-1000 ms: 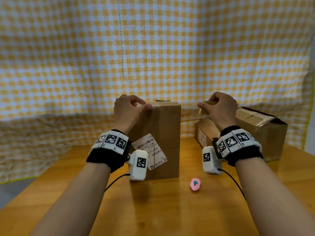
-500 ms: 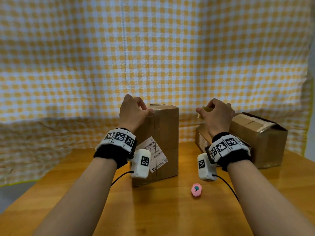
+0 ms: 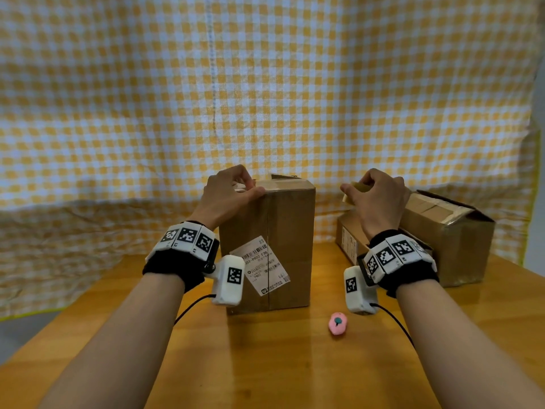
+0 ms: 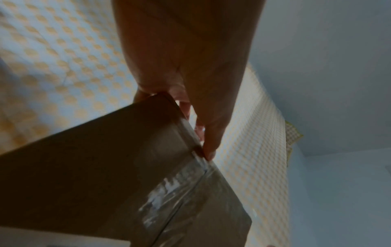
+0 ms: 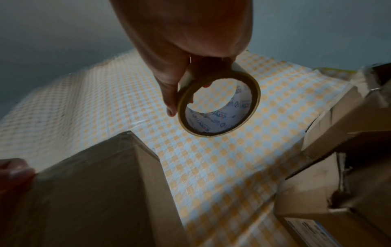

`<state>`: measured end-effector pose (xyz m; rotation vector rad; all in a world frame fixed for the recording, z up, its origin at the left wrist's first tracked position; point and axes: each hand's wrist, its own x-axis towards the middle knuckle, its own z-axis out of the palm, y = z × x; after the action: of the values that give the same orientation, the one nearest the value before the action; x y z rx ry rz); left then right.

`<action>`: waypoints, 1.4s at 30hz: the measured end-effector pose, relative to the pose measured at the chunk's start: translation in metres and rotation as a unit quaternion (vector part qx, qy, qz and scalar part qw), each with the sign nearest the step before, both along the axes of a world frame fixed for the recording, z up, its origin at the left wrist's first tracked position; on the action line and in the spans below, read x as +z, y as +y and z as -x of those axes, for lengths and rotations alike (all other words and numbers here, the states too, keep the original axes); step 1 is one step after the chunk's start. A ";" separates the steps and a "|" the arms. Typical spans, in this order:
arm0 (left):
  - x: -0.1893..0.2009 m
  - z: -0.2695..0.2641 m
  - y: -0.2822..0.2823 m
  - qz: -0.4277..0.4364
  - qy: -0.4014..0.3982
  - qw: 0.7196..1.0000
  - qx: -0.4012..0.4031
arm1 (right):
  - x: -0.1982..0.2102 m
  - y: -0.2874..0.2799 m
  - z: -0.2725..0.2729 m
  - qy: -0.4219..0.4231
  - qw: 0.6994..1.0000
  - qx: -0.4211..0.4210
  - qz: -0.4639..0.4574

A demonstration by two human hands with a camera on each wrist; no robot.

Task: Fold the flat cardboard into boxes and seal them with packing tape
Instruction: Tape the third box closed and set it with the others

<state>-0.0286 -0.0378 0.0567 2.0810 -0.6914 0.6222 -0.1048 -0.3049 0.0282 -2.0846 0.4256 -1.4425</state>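
A tall cardboard box (image 3: pixel 283 240) with a white shipping label stands upright mid-table. My left hand (image 3: pixel 233 191) grips its top left corner: the fingers curl over the top and the thumb (image 4: pixel 209 148) presses on the front top edge, where clear tape (image 4: pixel 177 188) runs down the seam. To the right of the box, at the height of its top, my right hand (image 3: pixel 373 196) holds a roll of packing tape (image 5: pixel 217 103) by its rim. A thin clear film seems to stretch from the roll toward the box (image 5: pixel 95 192).
A second, lower cardboard box (image 3: pixel 448 240) with taped flaps lies at the back right, just behind my right hand. A small pink cutter (image 3: pixel 338 323) lies on the wooden table (image 3: pixel 280 364) in front of the tall box. Yellow checked cloth hangs behind.
Both hands keep their holds. My left hand has shifted slightly right along the box top, and the right hand with the roll has dropped a little.
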 end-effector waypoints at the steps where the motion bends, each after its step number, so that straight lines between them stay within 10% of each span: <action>1: -0.001 0.000 0.001 0.003 -0.001 1.000 -0.006 | -0.001 0.000 0.001 -0.002 1.000 0.000 0.001; 26: 0.008 -0.008 -0.015 0.026 0.018 0.997 0.076 | -0.005 -0.001 -0.001 0.019 1.000 -0.002 0.009; 34: -0.013 0.004 -0.030 -0.082 -0.156 0.967 0.182 | -0.001 0.002 -0.002 0.022 1.000 0.002 0.015; 42: 0.003 0.001 -0.020 -0.214 -0.095 0.962 0.142 | 0.004 -0.009 -0.002 0.022 0.999 -0.021 0.028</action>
<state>-0.0297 -0.0575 0.0593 2.5748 -0.6854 0.9064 -0.1029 -0.3134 0.0323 -2.1676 0.4537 -1.4498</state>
